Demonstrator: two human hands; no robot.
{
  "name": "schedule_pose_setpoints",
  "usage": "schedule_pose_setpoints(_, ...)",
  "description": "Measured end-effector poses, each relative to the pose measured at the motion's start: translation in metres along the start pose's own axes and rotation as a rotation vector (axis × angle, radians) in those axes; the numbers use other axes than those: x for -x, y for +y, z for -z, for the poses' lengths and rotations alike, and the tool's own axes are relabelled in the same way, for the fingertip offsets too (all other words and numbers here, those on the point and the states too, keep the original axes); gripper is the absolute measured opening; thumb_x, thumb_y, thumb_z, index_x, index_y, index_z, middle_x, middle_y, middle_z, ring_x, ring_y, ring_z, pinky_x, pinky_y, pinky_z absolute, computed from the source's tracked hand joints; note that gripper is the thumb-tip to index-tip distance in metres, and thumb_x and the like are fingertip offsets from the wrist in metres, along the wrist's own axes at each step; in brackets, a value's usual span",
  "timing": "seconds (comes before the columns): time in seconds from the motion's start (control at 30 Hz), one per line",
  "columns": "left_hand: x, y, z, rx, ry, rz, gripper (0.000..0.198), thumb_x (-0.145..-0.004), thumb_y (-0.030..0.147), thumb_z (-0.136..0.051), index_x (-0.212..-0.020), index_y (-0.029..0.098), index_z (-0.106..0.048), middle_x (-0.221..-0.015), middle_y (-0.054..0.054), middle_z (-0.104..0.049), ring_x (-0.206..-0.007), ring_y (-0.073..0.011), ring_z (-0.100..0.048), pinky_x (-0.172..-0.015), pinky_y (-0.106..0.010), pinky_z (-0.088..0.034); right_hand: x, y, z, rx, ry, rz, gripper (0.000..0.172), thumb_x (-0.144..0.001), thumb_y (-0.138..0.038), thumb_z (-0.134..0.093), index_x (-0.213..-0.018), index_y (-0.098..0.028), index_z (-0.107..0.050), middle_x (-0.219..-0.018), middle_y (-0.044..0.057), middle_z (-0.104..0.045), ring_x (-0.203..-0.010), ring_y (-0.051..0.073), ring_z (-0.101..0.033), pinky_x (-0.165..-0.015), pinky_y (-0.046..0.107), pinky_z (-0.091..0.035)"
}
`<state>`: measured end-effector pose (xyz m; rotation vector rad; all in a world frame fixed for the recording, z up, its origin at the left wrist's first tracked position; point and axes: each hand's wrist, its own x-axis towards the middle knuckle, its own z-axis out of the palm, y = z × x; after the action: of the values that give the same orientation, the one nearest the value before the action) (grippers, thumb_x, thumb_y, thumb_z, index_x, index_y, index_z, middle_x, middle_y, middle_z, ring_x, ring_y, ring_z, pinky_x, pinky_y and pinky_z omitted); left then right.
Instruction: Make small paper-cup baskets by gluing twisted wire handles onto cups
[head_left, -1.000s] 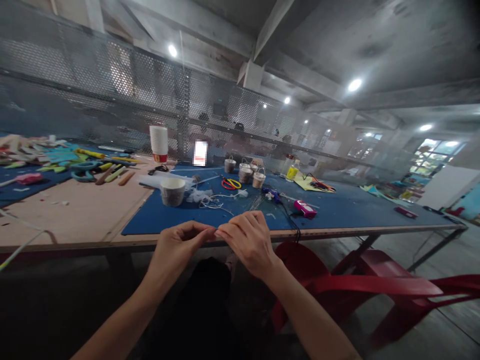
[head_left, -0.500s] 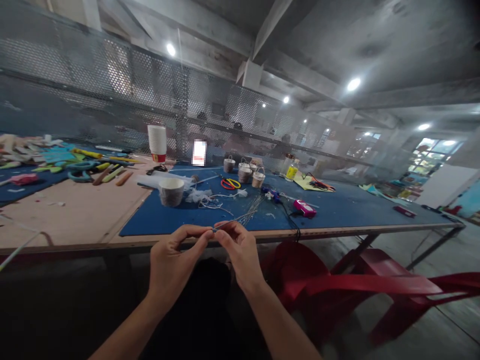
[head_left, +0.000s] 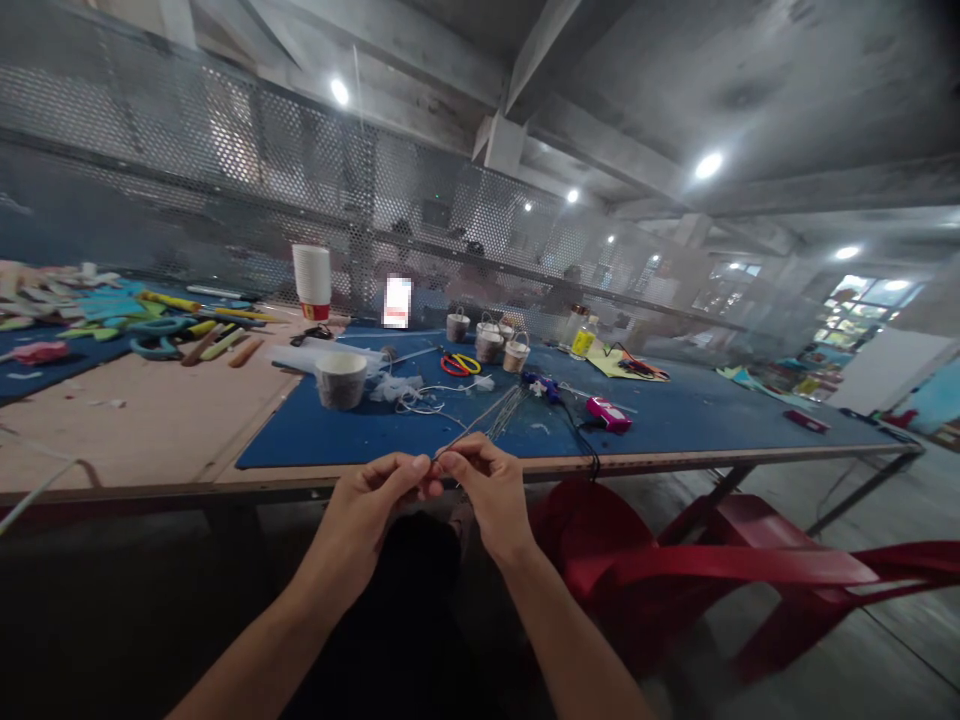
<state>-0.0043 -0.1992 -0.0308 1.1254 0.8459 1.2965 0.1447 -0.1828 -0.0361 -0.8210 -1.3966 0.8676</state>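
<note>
While my left grip (head_left: 367, 500) and right grip (head_left: 491, 495) meet in front of me, each is closed to a small pinch on one thin grey-brown strand (head_left: 480, 420). Its near end is hidden by my fingers, and the rest runs away from me over the flat blue mat (head_left: 315, 445). I think it could slip out or bend the wrong way, because it is so skinny and only a tiny bit is pinched. Its far part runs right by a bunch of loose thin grey strands (head_left: 507, 414), so a quick pull might drag some along. The front edge of the pale wooden surface (head_left: 172, 410) is just past my fingers, so a dropped strand could fall over it. To the left, a far reach could bump the round grey cup (head_left: 341, 384). To the right, a black cord (head_left: 575, 432) hangs over the edge and could snag me. A red plastic chair (head_left: 592, 520) sits low there too. My best room is back toward me, and the mat goes on past the shiny pink box (head_left: 609, 414).
</note>
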Motion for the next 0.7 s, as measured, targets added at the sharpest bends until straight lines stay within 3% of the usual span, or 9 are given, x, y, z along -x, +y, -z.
schedule_pose_setpoints(0.1,-0.003,0.001,0.0,0.039,-0.072,0.06,0.023,-0.08,0.039,-0.072,-0.077,0.017,-0.072,-0.074,-0.004,-0.07,-0.074,-0.0158,-0.064,-0.075,-0.025,-0.051,-0.002,0.004,0.002,-0.02,-0.01,-0.013,0.013,-0.082,-0.033,-0.071,-0.085,-0.021,-0.069,-0.085,0.001,-0.067,-0.08,0.016,-0.064,-0.078,0.028,-0.051)
schedule_pose_setpoints(0.27,-0.005,0.005,0.005,-0.123,0.022,-0.087,0.018,-0.073,0.034,-0.079,-0.081,0.019,-0.073,-0.078,-0.002,-0.072,-0.077,-0.0158,-0.064,-0.075,-0.023,-0.05,-0.002,-0.002,0.003,0.122,-0.008,0.064,0.012,-0.083,-0.033,-0.07,-0.082,-0.021,-0.07,-0.084,0.001,-0.066,-0.082,0.016,-0.063,-0.079,0.028,-0.049)
schedule_pose_setpoints(0.37,-0.005,0.007,0.009,-0.195,0.007,-0.125,0.019,-0.075,0.036,-0.077,-0.081,0.018,-0.074,-0.077,-0.003,-0.072,-0.078,-0.0182,-0.065,-0.076,-0.025,-0.05,-0.002,-0.005,0.003,0.15,-0.03,0.092,0.012,-0.082,-0.033,-0.07,-0.083,-0.021,-0.072,-0.087,0.002,-0.069,-0.085,0.017,-0.064,-0.082,0.029,-0.049)
schedule_pose_setpoints(0.53,-0.006,0.008,0.01,-0.177,-0.088,-0.052,0.02,-0.077,0.039,-0.074,-0.078,0.018,-0.075,-0.073,-0.004,-0.072,-0.073,-0.0164,-0.063,-0.073,-0.024,-0.049,-0.004,-0.003,0.004,0.065,-0.078,0.031,0.014,-0.083,-0.036,-0.07,-0.085,-0.022,-0.072,-0.088,0.002,-0.069,-0.084,0.017,-0.065,-0.078,0.029,-0.051)
schedule_pose_setpoints(0.7,-0.007,0.008,0.007,-0.125,-0.033,-0.008,0.017,-0.069,0.034,-0.082,-0.074,0.02,-0.074,-0.073,-0.001,-0.072,-0.071,-0.0143,-0.062,-0.071,-0.023,-0.048,-0.003,-0.003,0.005,0.108,-0.062,0.068,0.012,-0.083,-0.034,-0.071,-0.085,-0.022,-0.073,-0.086,0.001,-0.069,-0.083,0.016,-0.065,-0.078,0.028,-0.05)
